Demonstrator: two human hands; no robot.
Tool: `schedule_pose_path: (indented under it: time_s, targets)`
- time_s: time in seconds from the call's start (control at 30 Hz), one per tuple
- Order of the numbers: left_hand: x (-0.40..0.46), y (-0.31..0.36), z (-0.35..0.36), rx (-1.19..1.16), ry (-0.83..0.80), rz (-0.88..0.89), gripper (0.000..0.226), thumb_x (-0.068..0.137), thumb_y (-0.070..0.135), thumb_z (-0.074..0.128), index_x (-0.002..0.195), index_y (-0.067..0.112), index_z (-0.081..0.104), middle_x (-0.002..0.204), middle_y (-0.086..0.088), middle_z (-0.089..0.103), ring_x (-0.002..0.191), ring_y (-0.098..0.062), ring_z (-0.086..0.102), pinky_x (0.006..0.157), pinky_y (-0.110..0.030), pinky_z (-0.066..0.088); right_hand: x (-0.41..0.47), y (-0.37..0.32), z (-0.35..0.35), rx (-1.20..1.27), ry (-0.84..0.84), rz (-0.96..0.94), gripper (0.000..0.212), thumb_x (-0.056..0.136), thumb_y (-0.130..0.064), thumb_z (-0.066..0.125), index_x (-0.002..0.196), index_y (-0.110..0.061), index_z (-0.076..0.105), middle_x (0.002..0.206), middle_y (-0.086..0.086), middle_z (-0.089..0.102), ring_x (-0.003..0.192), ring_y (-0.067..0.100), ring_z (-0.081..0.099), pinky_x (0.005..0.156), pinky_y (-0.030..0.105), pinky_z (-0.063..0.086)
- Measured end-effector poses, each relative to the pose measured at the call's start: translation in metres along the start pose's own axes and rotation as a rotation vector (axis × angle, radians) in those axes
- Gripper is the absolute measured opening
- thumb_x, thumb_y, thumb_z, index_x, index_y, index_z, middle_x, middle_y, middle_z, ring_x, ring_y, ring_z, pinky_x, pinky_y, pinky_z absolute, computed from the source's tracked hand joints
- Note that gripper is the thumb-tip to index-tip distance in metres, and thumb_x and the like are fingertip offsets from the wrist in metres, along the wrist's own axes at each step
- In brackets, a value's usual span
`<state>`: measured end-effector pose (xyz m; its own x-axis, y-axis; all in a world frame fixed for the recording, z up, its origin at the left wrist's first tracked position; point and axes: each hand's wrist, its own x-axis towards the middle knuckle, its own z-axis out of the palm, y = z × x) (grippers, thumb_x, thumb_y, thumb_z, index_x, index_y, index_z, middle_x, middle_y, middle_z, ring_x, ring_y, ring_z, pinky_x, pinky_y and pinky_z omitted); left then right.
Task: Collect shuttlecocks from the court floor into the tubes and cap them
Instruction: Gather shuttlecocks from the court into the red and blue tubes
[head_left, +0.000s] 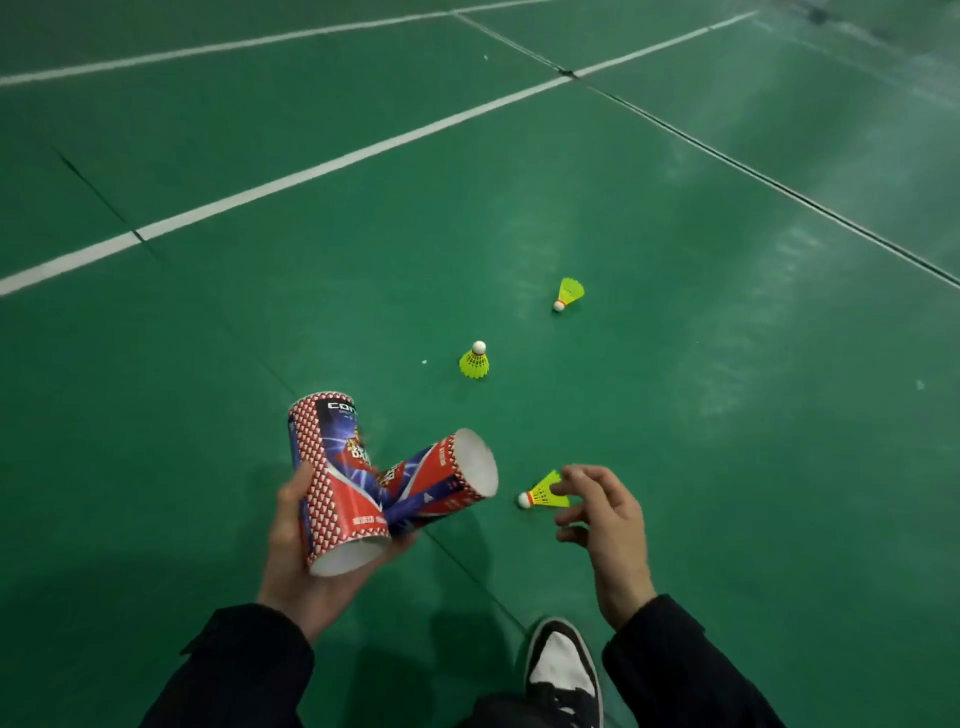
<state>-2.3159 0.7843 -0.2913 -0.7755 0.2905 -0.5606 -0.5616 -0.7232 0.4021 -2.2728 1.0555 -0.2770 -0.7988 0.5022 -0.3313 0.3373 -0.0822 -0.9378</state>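
Observation:
My left hand (306, 551) grips two red, white and blue shuttlecock tubes crossed in a V: one tube (332, 483) points up and away, the other tube (441, 480) points right with its open mouth showing. My right hand (605, 512) pinches the skirt of a yellow shuttlecock (543, 492) just above the green floor, cork towards the tubes. A second yellow shuttlecock (474, 360) stands on its skirt farther ahead. A third shuttlecock (568, 293) lies on its side beyond it. No caps are visible.
Green court floor (727, 364) with white lines (332, 166) running diagonally across the far side and dark seams. My black and white shoe (563, 670) stands at the bottom, below my right hand. Dark sleeves cover both forearms.

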Motion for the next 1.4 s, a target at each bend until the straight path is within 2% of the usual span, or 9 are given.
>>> schedule_pose_path:
  time_s: [0.1,0.2,0.37,0.47,0.57,0.77,0.93,1.23,1.4]
  targets:
    - [0.029,-0.006,0.002,-0.019,-0.028,0.011,0.112,0.033,0.048,0.103,0.133,0.015,0.062,0.122,-0.017,0.073,0.116,-0.041,0.070,0.110,-0.068,0.043,0.067,0.057,-0.021,-0.246,0.110,0.059,0.009,0.092,-0.017,0.066,0.101,-0.018,0.065,0.108,0.010,0.069,0.081,0.022,0.066,0.073,0.041,0.058]
    - [0.062,-0.012,0.010,0.052,-0.035,0.052,0.088,0.053,0.050,0.093,0.129,0.016,0.062,0.117,-0.017,0.072,0.115,-0.043,0.068,0.106,-0.074,0.042,0.125,0.106,-0.031,-0.541,0.045,0.115,0.048,0.084,-0.025,0.077,0.127,-0.015,0.059,0.130,0.007,0.058,0.119,0.026,0.058,0.105,0.044,0.047]
    - [0.115,-0.015,0.037,0.110,0.035,0.061,0.076,0.066,0.051,0.073,0.133,0.018,0.060,0.116,-0.016,0.074,0.103,-0.038,0.074,0.084,-0.063,0.061,0.179,0.153,-0.027,-0.615,-0.255,0.153,0.049,0.072,-0.051,0.085,0.101,-0.013,0.073,0.094,0.003,0.073,0.085,0.022,0.067,0.081,0.037,0.054]
    - [0.136,-0.010,0.053,0.407,0.076,0.120,0.102,0.039,0.050,0.099,0.126,0.009,0.064,0.109,-0.017,0.078,0.088,-0.030,0.078,0.075,-0.050,0.066,0.188,0.102,-0.023,-0.212,-0.115,0.042,0.013,0.092,-0.027,0.073,0.089,-0.015,0.072,0.083,0.004,0.070,0.068,0.018,0.062,0.069,0.037,0.053]
    - [0.147,0.000,0.067,0.791,0.085,0.116,0.127,0.025,0.070,0.097,0.125,0.001,0.061,0.103,-0.018,0.080,0.080,-0.027,0.079,0.067,-0.036,0.065,0.197,0.005,-0.019,0.119,-0.042,-0.177,0.014,0.100,-0.012,0.059,0.091,-0.015,0.069,0.081,0.002,0.063,0.069,0.014,0.059,0.065,0.032,0.051]
    - [0.174,0.032,0.107,1.337,-0.253,0.155,0.076,0.052,0.081,0.084,0.120,0.052,0.067,0.138,-0.001,0.050,0.120,-0.016,0.067,0.098,-0.032,0.058,0.219,-0.116,0.023,0.045,-0.419,-0.522,0.008,0.100,-0.011,0.059,0.095,-0.014,0.065,0.084,0.012,0.065,0.079,0.021,0.058,0.078,0.049,0.051]
    - [0.199,0.010,0.120,1.597,-0.421,0.388,0.066,0.067,0.062,0.079,0.128,0.041,0.066,0.142,0.009,0.037,0.136,-0.008,0.047,0.117,-0.034,0.042,0.226,-0.127,0.018,-0.268,-0.565,-0.597,0.020,0.090,-0.013,0.051,0.078,-0.025,0.061,0.068,0.008,0.056,0.064,0.023,0.049,0.061,0.039,0.042]
    - [0.219,0.008,0.093,1.482,-0.534,0.407,0.081,0.062,0.069,0.081,0.132,0.033,0.062,0.146,0.006,0.036,0.144,-0.014,0.042,0.119,-0.035,0.034,0.199,-0.104,0.014,-0.170,-0.296,-0.624,0.025,0.092,0.001,0.048,0.087,-0.012,0.069,0.076,0.006,0.068,0.072,0.016,0.060,0.072,0.037,0.053]
    - [0.220,0.030,0.096,0.885,-0.298,0.110,0.106,0.043,0.070,0.093,0.128,0.015,0.061,0.116,-0.010,0.077,0.100,-0.025,0.075,0.081,-0.035,0.063,0.171,-0.098,0.049,0.129,-0.104,-0.670,0.021,0.091,-0.002,0.059,0.093,-0.018,0.073,0.085,-0.003,0.075,0.080,0.011,0.069,0.080,0.026,0.056]
